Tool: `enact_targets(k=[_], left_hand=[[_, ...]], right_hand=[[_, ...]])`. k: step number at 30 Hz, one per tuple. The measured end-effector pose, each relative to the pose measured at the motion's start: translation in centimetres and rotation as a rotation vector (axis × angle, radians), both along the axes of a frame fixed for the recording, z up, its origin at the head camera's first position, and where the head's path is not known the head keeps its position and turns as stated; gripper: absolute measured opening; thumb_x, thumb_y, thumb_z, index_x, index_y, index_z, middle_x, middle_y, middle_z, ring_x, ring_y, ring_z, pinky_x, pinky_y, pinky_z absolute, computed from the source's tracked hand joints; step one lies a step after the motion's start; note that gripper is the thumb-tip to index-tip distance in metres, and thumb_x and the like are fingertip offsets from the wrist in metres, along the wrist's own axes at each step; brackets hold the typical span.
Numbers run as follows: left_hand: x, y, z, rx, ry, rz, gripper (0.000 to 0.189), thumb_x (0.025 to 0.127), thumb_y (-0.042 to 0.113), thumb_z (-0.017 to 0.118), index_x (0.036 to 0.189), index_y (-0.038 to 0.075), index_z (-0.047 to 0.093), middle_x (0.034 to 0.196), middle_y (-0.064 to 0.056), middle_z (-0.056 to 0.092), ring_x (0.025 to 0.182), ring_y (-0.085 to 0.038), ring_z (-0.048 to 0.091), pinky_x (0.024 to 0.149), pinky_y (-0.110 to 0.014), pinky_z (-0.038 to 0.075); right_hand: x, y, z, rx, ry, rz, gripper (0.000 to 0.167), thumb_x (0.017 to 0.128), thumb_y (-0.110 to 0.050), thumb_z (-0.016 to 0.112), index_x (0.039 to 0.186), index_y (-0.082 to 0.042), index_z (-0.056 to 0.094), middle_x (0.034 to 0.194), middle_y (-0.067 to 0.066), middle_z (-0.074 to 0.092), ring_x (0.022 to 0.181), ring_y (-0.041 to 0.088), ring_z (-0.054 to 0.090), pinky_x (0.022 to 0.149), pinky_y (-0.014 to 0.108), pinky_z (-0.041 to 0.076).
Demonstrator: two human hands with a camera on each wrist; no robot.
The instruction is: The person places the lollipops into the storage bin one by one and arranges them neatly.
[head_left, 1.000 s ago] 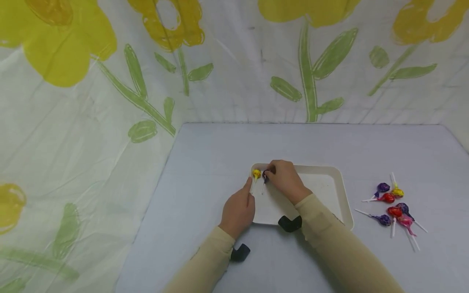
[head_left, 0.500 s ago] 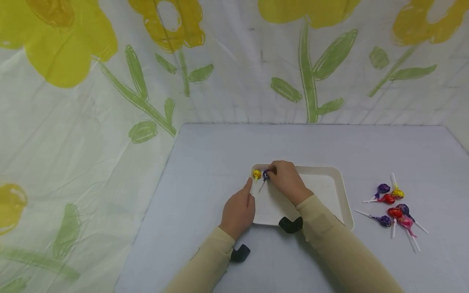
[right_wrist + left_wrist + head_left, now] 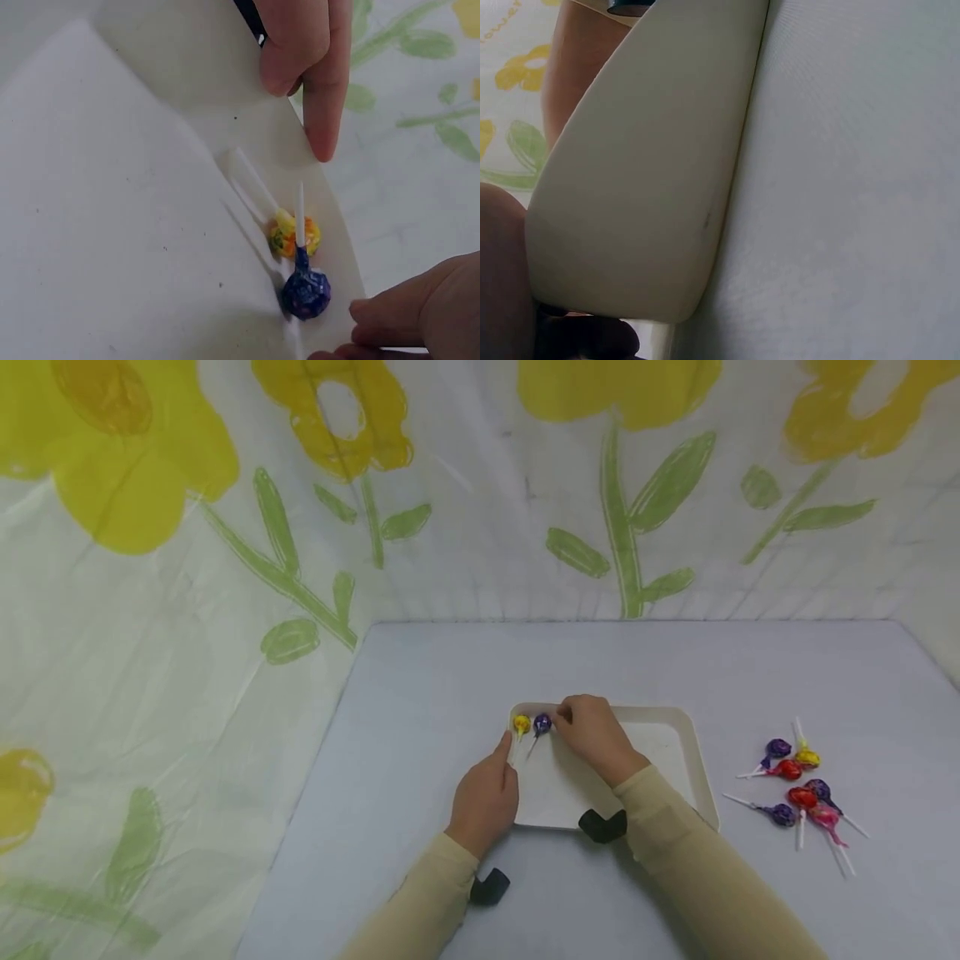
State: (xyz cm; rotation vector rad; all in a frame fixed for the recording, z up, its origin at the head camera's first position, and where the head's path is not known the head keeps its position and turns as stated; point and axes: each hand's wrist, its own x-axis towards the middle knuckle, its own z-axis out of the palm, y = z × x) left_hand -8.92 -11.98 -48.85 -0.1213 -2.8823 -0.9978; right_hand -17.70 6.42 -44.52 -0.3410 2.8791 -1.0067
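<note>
A white tray (image 3: pixel 547 793) lies on the table, and my left hand (image 3: pixel 486 793) grips its left side. In the right wrist view the left thumb (image 3: pixel 281 75) lies inside the rim and a finger outside it. In the tray's far left corner lie a yellow lollipop (image 3: pixel 522 724) and a purple-blue lollipop (image 3: pixel 542 723), side by side, sticks toward the near side. My right hand (image 3: pixel 596 735) is just right of the purple one, fingers loosely bent, apart from it and holding nothing. In the left wrist view the tray wall (image 3: pixel 645 165) hides most of the work.
On the table (image 3: pixel 435 677), right of the tray, lies a loose group of several wrapped lollipops: purple, a yellow one (image 3: pixel 807 759), red and a pink one (image 3: pixel 825 815). A flower-printed sheet (image 3: pixel 480 527) hangs behind and to the left.
My right fingers have let go of the purple lollipop and shifted slightly right. Its stick now slants toward the near left. The left hand has kept its place on the tray.
</note>
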Motion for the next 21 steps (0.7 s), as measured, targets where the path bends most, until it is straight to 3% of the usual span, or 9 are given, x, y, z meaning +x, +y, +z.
enact_targets(k=[6,13,21], left_hand=[[0.0,-0.2,0.0,-0.005,0.012,0.001,0.051,0.107,0.016,0.046,0.156,0.005,0.049,0.092,-0.013,0.073,0.071,-0.015,0.054,0.064,-0.031,0.048],[-0.2,-0.3,-0.3,-0.005,0.018,0.019,0.051,0.106,0.015,0.047,0.156,0.006,0.049,0.073,-0.005,0.06,0.065,-0.014,0.048,0.058,-0.029,0.041],[-0.1,0.0,-0.3,-0.003,0.006,0.007,0.051,0.107,0.016,0.047,0.157,0.005,0.049,0.066,0.002,0.05,0.06,-0.011,0.041,0.054,-0.027,0.036]], right_hand=[[0.1,0.6,0.0,-0.009,0.029,-0.022,0.023,0.101,-0.013,0.066,0.107,0.006,0.077,0.103,0.019,0.076,0.086,0.026,0.067,0.079,0.043,0.057],[0.2,1.7,0.2,0.002,0.007,-0.067,0.029,0.103,-0.02,0.063,0.112,0.003,0.077,0.108,0.019,0.075,0.091,0.029,0.069,0.08,0.045,0.057],[0.8,4.1,0.6,-0.019,0.038,-0.113,0.031,0.103,-0.021,0.062,0.113,0.005,0.076,0.109,0.023,0.075,0.096,0.034,0.071,0.082,0.049,0.058]])
